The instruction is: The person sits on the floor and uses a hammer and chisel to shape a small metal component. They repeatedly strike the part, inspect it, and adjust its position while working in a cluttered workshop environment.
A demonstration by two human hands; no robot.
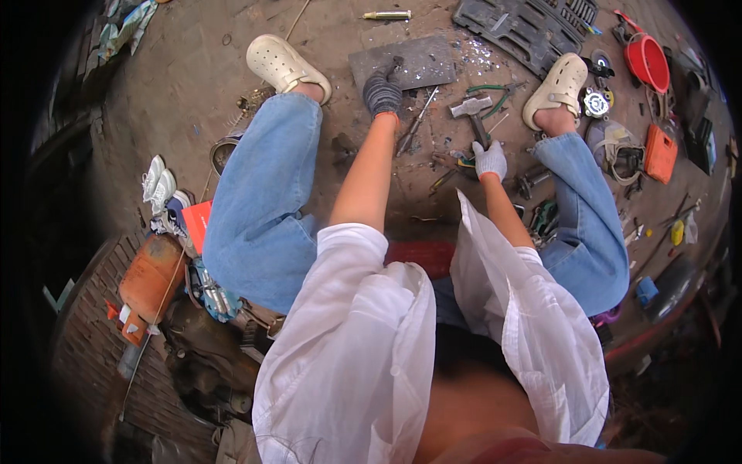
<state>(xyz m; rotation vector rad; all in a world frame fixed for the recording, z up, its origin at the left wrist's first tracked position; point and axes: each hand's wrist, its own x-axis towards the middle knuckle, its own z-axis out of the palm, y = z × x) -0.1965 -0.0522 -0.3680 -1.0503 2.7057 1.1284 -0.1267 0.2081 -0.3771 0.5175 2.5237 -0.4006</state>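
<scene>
My left hand (382,94), in a dark grey striped glove with an orange cuff, rests at the near edge of a flat grey metal plate (429,62) on the ground. Its fingers are closed, and a small dark piece shows at their tips, too small to name. My right hand (490,160), in a whitish glove, grips the handle of a hammer (470,107) whose metal head lies ahead of the hand, right of the plate. Between my hands lies a screwdriver (417,122). Green-handled pliers (502,100) lie just beyond the hammer head.
A black tool case (514,31) lies past the plate, near a yellowish tube (386,15). To the right are a red bowl (648,63), an orange box (661,153) and scattered parts. An orange tank (152,274) and white shoes (160,185) lie left.
</scene>
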